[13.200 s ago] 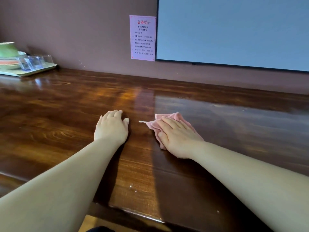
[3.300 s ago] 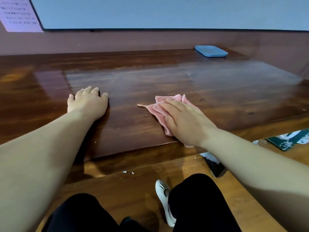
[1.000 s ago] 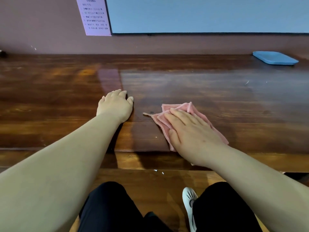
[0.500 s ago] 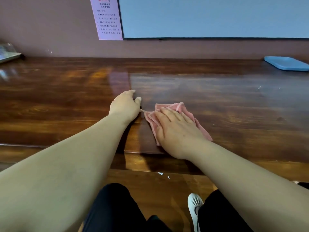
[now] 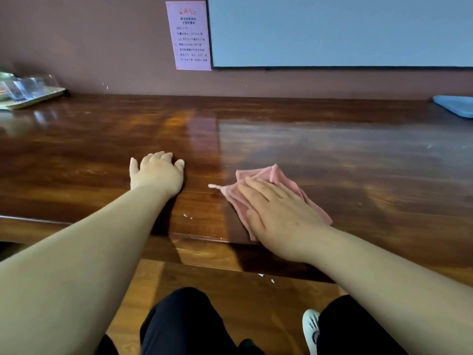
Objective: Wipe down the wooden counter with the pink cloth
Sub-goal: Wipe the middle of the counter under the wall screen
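Note:
The dark, glossy wooden counter runs across the whole view. A crumpled pink cloth lies near its front edge, right of centre. My right hand lies flat on top of the cloth with fingers together and presses it onto the wood, hiding most of it. My left hand rests palm down on the bare counter, a short way left of the cloth. It holds nothing, and its fingers are slightly curled.
A tray with clear cups stands at the back left. A blue tray lies at the back right. A pink notice and a pale board hang on the wall. Below the counter edge are my legs and a white shoe.
My right hand has slid the pink cloth to the right, away from my left hand, which it nearly touched half a second ago. My left hand stays planted on the counter.

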Demonstrator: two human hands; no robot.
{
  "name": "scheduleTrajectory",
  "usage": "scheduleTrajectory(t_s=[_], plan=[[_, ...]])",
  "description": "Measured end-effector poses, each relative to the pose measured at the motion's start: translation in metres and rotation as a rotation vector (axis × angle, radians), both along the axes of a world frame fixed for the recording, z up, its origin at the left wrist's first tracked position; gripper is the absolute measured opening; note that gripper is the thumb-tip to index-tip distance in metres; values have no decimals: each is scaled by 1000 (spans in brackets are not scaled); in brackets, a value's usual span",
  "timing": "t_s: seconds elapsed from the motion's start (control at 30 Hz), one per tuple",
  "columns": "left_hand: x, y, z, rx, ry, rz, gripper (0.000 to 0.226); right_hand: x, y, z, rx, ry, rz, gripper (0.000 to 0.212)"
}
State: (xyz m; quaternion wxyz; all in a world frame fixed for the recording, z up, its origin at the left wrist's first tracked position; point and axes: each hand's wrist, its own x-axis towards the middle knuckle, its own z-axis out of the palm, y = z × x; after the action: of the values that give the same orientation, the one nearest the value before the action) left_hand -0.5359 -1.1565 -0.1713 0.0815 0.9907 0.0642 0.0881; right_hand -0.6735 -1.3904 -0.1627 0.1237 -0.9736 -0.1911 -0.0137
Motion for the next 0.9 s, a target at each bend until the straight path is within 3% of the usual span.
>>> scheduleTrajectory(t_s=[0.57,0.8,0.9], plan=[[-4,-3,-2,-51,-39,-33,54,17,42,-5,4,-20,161,52],[1,11,11,-251,32,-94,51,19,56,-2,18,-4,313,54],[0,29,15,-251,32,-146,44,15,55,1,-6,33,362,50]])
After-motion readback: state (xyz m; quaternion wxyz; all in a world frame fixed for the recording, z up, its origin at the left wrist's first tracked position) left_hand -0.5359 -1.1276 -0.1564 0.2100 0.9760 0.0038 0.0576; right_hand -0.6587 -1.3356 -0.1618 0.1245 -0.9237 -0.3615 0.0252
